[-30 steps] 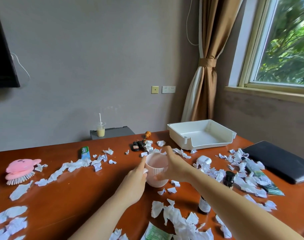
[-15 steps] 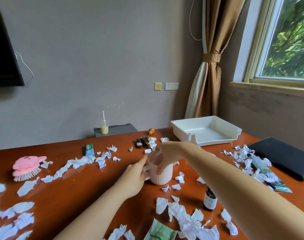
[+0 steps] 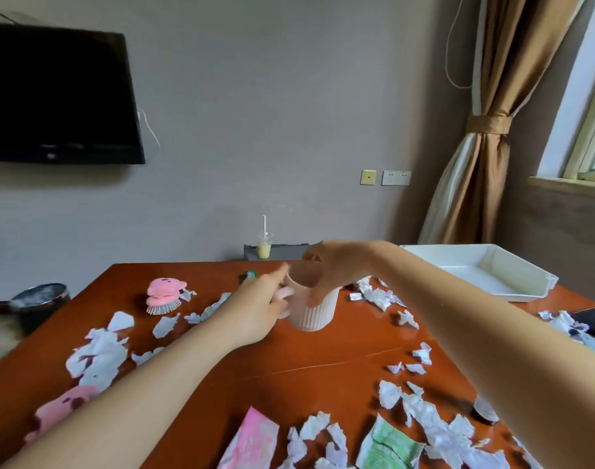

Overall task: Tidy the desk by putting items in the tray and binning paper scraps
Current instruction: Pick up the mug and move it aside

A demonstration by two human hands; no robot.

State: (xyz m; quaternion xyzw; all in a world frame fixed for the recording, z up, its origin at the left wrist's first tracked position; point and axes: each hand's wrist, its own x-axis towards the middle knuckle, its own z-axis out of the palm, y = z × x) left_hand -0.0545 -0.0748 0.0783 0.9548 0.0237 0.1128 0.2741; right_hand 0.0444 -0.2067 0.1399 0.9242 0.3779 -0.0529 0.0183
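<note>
A pale pink ribbed mug [image 3: 314, 308] stands upright over the middle of the brown desk; whether it touches the wood I cannot tell. My left hand [image 3: 255, 306] grips its handle from the left. My right hand [image 3: 333, 269] curls over the rim from the far right side. The white tray [image 3: 540, 277] sits at the far right corner with nothing visible inside it. Torn white paper scraps [image 3: 99, 353] lie scattered across the desk. A dark round bin [image 3: 40, 299] stands off the desk's left edge.
A pink brush [image 3: 164, 292] and a green pack [image 3: 250, 274] lie behind the mug on the left. Pink [image 3: 252, 438] and green [image 3: 387, 448] sachets lie near me. A dark laptop [image 3: 594, 316] is at the right edge, and a drink cup [image 3: 264, 247] stands beyond the desk.
My view has swung left, bringing the bin and wall screen into sight. Both hands stay on the mug; my right hand has shifted from its side to over the rim.
</note>
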